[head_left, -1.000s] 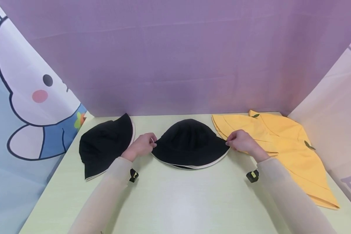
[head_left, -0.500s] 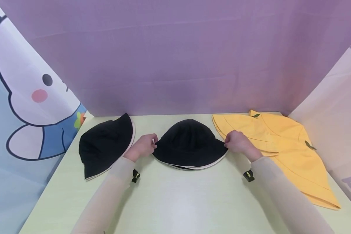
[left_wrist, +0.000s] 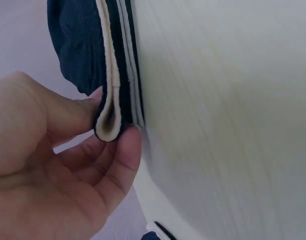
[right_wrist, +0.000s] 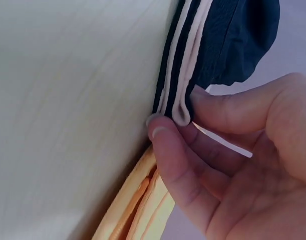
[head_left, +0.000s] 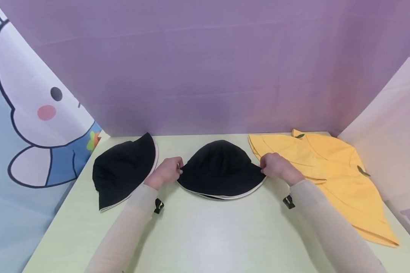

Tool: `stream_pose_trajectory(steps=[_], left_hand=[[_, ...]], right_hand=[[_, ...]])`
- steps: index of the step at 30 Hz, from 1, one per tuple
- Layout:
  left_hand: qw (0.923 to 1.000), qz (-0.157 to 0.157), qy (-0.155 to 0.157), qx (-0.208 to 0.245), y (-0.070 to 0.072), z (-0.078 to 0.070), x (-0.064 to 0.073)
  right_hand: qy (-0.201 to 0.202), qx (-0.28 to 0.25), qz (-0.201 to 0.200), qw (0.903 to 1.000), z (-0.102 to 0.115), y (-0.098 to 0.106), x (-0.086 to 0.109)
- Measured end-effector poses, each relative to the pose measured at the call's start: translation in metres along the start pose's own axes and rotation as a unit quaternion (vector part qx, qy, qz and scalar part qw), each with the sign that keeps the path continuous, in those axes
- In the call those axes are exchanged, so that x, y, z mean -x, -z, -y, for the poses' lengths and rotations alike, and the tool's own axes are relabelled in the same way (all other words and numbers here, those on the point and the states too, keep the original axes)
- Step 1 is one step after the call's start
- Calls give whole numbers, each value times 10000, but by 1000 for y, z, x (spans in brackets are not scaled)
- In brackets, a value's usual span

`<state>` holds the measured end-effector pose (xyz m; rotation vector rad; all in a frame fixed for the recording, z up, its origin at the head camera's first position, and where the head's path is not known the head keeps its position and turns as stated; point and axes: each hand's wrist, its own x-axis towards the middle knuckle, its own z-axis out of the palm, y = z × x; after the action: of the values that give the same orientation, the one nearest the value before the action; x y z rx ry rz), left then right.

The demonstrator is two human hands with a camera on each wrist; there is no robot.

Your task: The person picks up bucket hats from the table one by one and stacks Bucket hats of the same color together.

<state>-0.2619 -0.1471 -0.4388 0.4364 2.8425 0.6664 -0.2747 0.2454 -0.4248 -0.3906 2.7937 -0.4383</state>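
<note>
– See the middle black hat (head_left: 222, 167) on the counter (head_left: 212, 235)?
– Yes, lying folded flat between a second black hat (head_left: 123, 172) and yellow hats (head_left: 352, 189), with rounded crown (head_left: 222, 153) and cream-edged, layered brim (head_left: 222, 188).
– Held how?
– Pinched by left hand (head_left: 165, 172) and right hand (head_left: 280, 167) at opposite ends.

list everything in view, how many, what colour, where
Folded black cloth bucket hat: one, black, pale-edged, left
Layered black cloth bucket hat: at least one, black, pale-edged, middle
Yellow cloth bucket hats: at least two, yellow, overlapping, right
Tabletop: one, pale, underneath
Flat purple cloth: one, purple, behind
Cartoon cloth: one, blue and white, left
Pale cloth: one, pinkish, right
Black wrist pieces: two, black, under wrists
Sleeves: two, pale, on arms
Left hand, right hand: one each, pinching middle hat's opposite brim edges
</note>
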Motion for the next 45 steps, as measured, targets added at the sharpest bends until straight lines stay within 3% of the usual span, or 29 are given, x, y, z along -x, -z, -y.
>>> stream_pose_trajectory(steps=[11, 37, 45], left_hand=[[9999, 56, 16, -155, 1, -8, 3], [9990, -98, 64, -423, 1, -7, -2], [9980, 13, 328, -548, 5, -8, 4]], right_hand=[[-222, 374, 309, 9986, 6, 2, -6], [-499, 419, 373, 9972, 8, -2, -13], [-591, 350, 440, 9967, 9, -5, -15]])
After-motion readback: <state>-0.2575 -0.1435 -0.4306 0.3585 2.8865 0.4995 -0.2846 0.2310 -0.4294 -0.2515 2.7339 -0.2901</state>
